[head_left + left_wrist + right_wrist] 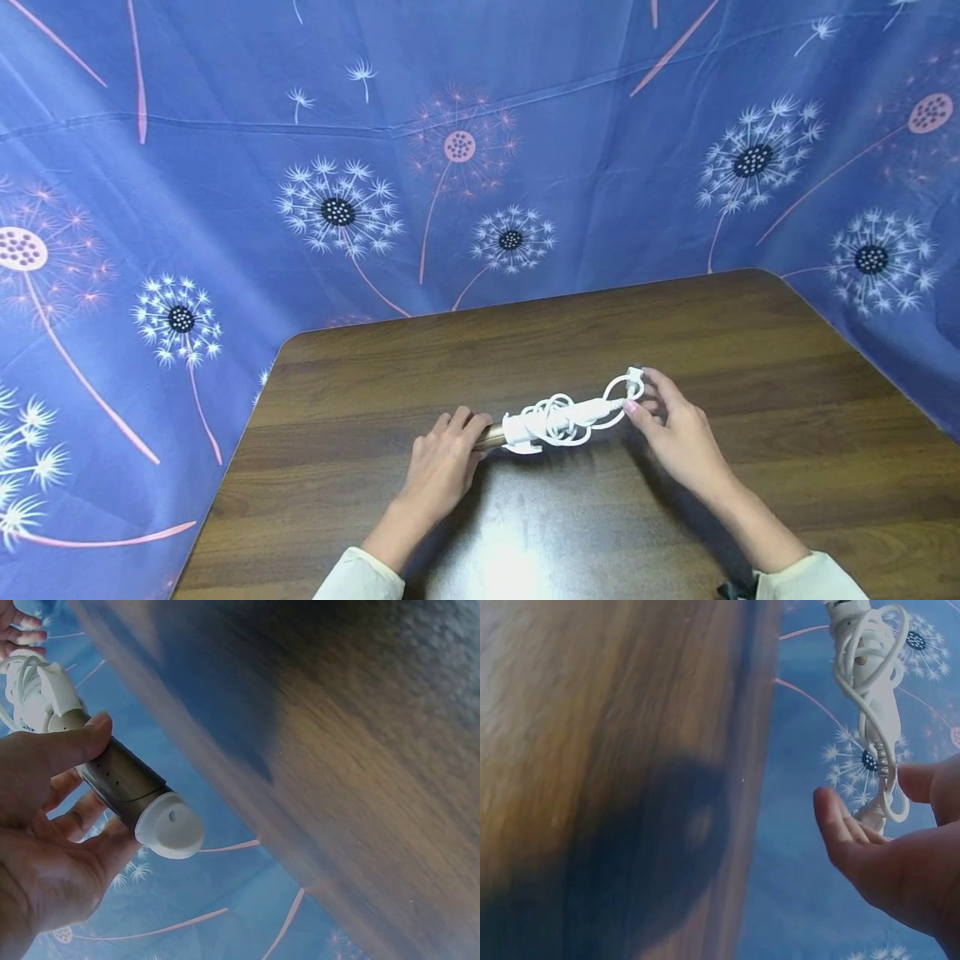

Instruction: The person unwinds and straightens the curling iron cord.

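Note:
A curling iron (561, 417) with a white handle, a bronze barrel (124, 776) and a white end cap (171, 826) is held up over the table. Its white cord (870, 682) is looped around the handle. With thumb and fingers around the barrel, my left hand (444, 465) grips it from the left. My right hand (686, 440) is at the other end, thumb at the cord beside the handle's tail and fingers at the white plug (635, 382). Part of the barrel is hidden by the left hand in the head view.
The brown wood-grain table (360, 375) lies under both hands. Blue cloth (600, 167) with a dandelion print hangs behind the table and along its sides. Shadows of the hands fall on the tabletop.

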The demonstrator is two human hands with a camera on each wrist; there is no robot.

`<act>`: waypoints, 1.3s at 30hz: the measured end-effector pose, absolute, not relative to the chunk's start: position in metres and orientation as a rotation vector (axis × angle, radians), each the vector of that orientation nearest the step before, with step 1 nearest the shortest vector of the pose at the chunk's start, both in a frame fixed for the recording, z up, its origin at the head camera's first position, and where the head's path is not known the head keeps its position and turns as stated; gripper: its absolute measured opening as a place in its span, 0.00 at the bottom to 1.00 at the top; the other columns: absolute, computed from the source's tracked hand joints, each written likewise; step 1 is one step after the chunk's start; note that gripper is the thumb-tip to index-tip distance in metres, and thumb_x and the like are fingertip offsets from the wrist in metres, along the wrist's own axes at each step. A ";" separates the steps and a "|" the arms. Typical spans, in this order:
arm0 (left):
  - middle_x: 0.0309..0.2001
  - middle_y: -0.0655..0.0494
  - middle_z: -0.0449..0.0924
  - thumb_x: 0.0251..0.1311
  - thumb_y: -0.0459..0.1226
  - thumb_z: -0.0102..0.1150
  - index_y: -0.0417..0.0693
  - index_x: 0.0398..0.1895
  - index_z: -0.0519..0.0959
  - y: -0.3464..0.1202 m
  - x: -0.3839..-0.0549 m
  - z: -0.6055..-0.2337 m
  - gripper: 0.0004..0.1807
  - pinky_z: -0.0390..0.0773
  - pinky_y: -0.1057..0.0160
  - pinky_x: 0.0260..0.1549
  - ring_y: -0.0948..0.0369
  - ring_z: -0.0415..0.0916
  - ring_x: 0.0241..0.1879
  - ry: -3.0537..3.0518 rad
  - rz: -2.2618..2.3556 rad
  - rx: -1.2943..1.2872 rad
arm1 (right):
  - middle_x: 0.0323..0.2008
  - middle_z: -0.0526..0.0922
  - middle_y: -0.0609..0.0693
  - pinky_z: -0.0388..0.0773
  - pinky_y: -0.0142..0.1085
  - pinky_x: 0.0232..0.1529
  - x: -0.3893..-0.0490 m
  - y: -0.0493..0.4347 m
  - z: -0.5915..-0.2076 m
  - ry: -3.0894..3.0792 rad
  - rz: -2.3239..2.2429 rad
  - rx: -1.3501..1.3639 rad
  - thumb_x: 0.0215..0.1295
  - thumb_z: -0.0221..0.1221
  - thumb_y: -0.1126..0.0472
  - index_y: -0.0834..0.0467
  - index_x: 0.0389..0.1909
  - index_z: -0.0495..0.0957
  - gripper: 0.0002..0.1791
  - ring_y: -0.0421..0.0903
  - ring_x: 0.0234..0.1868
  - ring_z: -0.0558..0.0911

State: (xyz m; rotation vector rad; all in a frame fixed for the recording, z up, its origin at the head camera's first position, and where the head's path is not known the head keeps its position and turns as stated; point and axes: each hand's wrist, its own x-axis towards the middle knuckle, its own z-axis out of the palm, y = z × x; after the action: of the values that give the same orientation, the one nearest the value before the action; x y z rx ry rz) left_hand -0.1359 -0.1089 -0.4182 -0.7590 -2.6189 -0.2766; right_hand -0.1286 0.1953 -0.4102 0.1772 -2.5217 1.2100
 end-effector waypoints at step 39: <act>0.35 0.61 0.72 0.39 0.40 0.68 0.60 0.45 0.73 -0.106 -0.131 -0.420 0.25 0.64 0.65 0.12 0.60 0.71 0.27 -2.656 -0.325 -0.748 | 0.39 0.78 0.62 0.76 0.37 0.30 -0.181 0.226 -0.492 -1.815 2.007 0.057 0.53 0.58 0.68 0.70 0.38 0.75 0.12 0.54 0.33 0.81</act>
State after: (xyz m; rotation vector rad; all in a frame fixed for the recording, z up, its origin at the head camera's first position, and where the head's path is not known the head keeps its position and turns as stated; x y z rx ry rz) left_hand -0.1311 -0.1056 -0.4196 -0.7476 -2.6565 -0.3255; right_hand -0.1810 0.2264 -0.4915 0.0566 -1.8145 2.0071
